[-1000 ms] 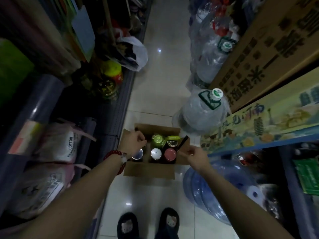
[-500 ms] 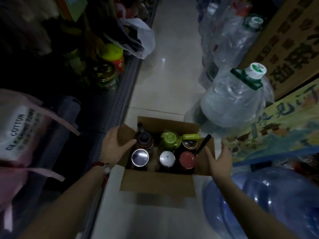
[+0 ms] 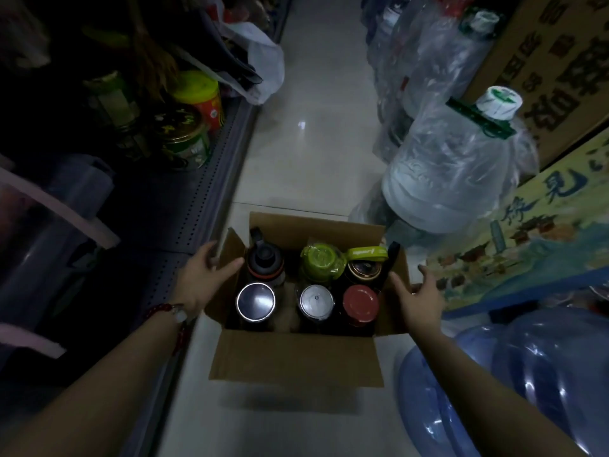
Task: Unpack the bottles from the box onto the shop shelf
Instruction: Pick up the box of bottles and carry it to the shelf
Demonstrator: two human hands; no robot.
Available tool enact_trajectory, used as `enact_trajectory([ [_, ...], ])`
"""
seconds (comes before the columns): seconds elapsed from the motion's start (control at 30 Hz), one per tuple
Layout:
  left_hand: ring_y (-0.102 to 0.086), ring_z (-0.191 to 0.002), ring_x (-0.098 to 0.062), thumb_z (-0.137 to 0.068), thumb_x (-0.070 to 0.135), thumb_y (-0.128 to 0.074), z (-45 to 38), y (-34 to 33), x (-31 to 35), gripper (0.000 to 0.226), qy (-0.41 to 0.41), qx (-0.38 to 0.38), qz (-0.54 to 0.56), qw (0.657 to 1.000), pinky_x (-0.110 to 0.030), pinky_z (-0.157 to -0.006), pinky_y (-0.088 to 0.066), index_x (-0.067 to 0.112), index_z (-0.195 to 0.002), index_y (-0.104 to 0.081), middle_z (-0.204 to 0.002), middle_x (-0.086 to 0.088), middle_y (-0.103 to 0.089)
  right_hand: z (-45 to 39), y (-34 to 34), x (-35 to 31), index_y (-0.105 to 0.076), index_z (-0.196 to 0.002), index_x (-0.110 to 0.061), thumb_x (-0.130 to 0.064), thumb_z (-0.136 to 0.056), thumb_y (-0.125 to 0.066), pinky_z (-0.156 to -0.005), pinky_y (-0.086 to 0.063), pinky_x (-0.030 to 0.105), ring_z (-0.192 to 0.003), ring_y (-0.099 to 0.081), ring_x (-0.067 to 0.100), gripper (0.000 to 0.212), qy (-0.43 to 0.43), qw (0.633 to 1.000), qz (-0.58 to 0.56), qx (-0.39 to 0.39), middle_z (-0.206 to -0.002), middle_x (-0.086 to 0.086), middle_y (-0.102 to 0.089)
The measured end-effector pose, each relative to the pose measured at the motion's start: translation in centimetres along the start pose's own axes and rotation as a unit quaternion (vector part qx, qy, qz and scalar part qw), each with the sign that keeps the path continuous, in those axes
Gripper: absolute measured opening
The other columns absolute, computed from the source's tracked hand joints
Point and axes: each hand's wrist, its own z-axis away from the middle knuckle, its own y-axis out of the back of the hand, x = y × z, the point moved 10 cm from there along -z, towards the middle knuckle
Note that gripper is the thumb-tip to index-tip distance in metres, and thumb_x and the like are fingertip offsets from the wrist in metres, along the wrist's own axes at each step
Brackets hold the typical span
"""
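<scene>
An open cardboard box [image 3: 296, 357] stands on the aisle floor below me, with several bottles upright inside. A black-lidded bottle [image 3: 265, 262] and a green-lidded one [image 3: 321, 262] stand at the back; a silver-capped bottle [image 3: 255, 301], a white-capped one [image 3: 315, 301] and a red-capped one [image 3: 360, 304] stand in front. My left hand [image 3: 204, 275] holds the box's left flap, thumb inside the edge. My right hand [image 3: 420, 300] rests against the right flap, fingers spread. The dark shop shelf [image 3: 184, 206] runs along the left.
Tins and jars [image 3: 186, 140] sit further along the left shelf, with a white plastic bag [image 3: 263, 64] beyond. Large wrapped water jugs [image 3: 458, 166] line the right side, a blue jug [image 3: 514, 374] near my right arm. Cartons [image 3: 560, 77] are stacked at right.
The view has dropped closer to the box. Both hands moved from above the bottles outward to the box's side flaps and now sit against them.
</scene>
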Motion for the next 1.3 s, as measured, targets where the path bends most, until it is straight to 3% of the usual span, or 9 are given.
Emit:
enact_trajectory([
  [0.1, -0.060, -0.109, -0.024, -0.083, 0.034, -0.069, 0.2, -1.1, 0.7, 0.056, -0.027, 0.000, -0.012, 1.000, -0.040, -0.098, -0.048, 0.020, -0.134, -0.049, -0.126, -0.009, -0.062, 0.0, -1.3, -0.2, -0.045, -0.134, -0.018, -0.044, -0.080, -0.071, -0.085, -0.052, 0.041, -0.100, -0.063, 0.031, 0.066, 0.023, 0.999, 0.006, -0.038, -0.098, 0.007, -0.063],
  [0.23, -0.055, -0.120, -0.027, -0.089, 0.033, -0.061, 0.4, -2.2, 0.4, 0.059, -0.027, -0.016, -0.010, 0.999, -0.048, -0.105, -0.042, 0.030, -0.143, -0.036, -0.133, -0.005, -0.057, 0.0, -2.4, -0.2, -0.035, -0.140, -0.029, -0.039, -0.080, -0.072, -0.091, -0.045, 0.035, -0.112, -0.059, 0.030, 0.072, 0.048, 0.995, 0.006, -0.088, -0.126, 0.008, -0.061],
  [0.4, -0.056, -0.118, -0.031, -0.093, 0.027, -0.056, -0.2, -1.9, -0.7, 0.052, -0.001, -0.016, -0.006, 1.000, -0.050, -0.103, -0.043, 0.026, -0.142, -0.040, -0.129, -0.011, -0.060, -0.1, -2.2, -1.2, -0.027, -0.147, -0.027, -0.022, -0.088, -0.064, -0.092, -0.040, 0.033, -0.118, -0.054, 0.034, 0.070, 0.100, 0.992, 0.038, -0.073, -0.137, 0.011, -0.054],
  [0.6, -0.064, -0.098, -0.033, -0.095, 0.019, -0.054, 0.3, -1.4, -1.6, 0.030, 0.037, -0.025, 0.032, 0.998, -0.052, -0.092, -0.051, 0.012, -0.124, -0.056, -0.110, -0.018, -0.067, 0.6, -1.7, -1.6, -0.037, -0.143, -0.018, -0.011, -0.089, -0.061, -0.081, -0.037, 0.027, -0.108, -0.060, 0.035, 0.060, 0.120, 0.990, 0.052, -0.050, -0.125, 0.015, -0.062],
  [0.77, -0.064, -0.087, -0.025, -0.096, 0.015, -0.051, 1.9, -1.4, -0.5, 0.029, 0.038, -0.053, 0.046, 0.997, -0.035, -0.077, -0.052, 0.013, -0.124, -0.055, -0.102, -0.010, -0.067, 2.1, -0.9, -2.3, -0.038, -0.142, -0.018, -0.013, -0.091, -0.058, -0.082, -0.040, 0.030, -0.109, -0.060, 0.036, 0.055, 0.094, 0.993, 0.055, -0.051, -0.124, 0.015, -0.063],
  [0.9, -0.063, -0.084, -0.022, -0.095, 0.008, -0.051, 3.2, -0.3, 2.0, 0.031, 0.043, -0.058, 0.055, 0.996, -0.034, -0.078, -0.050, 0.009, -0.125, -0.056, -0.105, -0.013, -0.067, 3.4, 1.7, -4.3, -0.038, -0.143, -0.017, -0.013, -0.091, -0.059, -0.090, -0.045, 0.037, -0.112, -0.059, 0.037, 0.056, 0.070, 0.993, 0.074, -0.057, -0.127, 0.016, -0.062],
  [1.03, -0.061, -0.072, -0.014, -0.094, 0.008, -0.053, 5.3, 1.9, 5.9, 0.028, 0.048, -0.051, 0.045, 0.997, -0.028, -0.067, -0.050, 0.010, -0.121, -0.059, -0.094, -0.007, -0.067, 5.0, 5.8, -7.6, -0.037, -0.144, -0.018, -0.015, -0.091, -0.059, -0.088, -0.044, 0.034, -0.111, -0.059, 0.036, 0.057, 0.046, 0.993, 0.078, -0.077, -0.127, 0.015, -0.062],
  [1.17, -0.062, -0.084, -0.021, -0.093, 0.013, -0.056, 7.8, 4.5, 11.1, 0.023, 0.061, -0.057, 0.032, 0.996, -0.044, -0.086, -0.051, 0.019, -0.115, -0.062, -0.093, -0.007, -0.069, 6.5, 10.6, -12.5, -0.037, -0.144, -0.017, -0.015, -0.091, -0.059, -0.095, -0.042, 0.037, -0.119, -0.055, 0.034, 0.057, 0.026, 0.994, 0.060, -0.083, -0.134, 0.013, -0.057],
  [1.3, -0.063, -0.085, -0.022, -0.093, 0.018, -0.057, 10.5, 7.1, 17.5, 0.018, 0.052, -0.045, 0.017, 0.997, -0.049, -0.089, -0.051, 0.029, -0.106, -0.064, -0.094, -0.009, -0.070, 7.4, 15.6, -18.0, -0.036, -0.145, -0.013, -0.013, -0.091, -0.060, -0.103, -0.039, 0.038, -0.126, -0.050, 0.032, 0.059, 0.030, 0.995, 0.050, -0.080, -0.140, 0.013, -0.052],
])
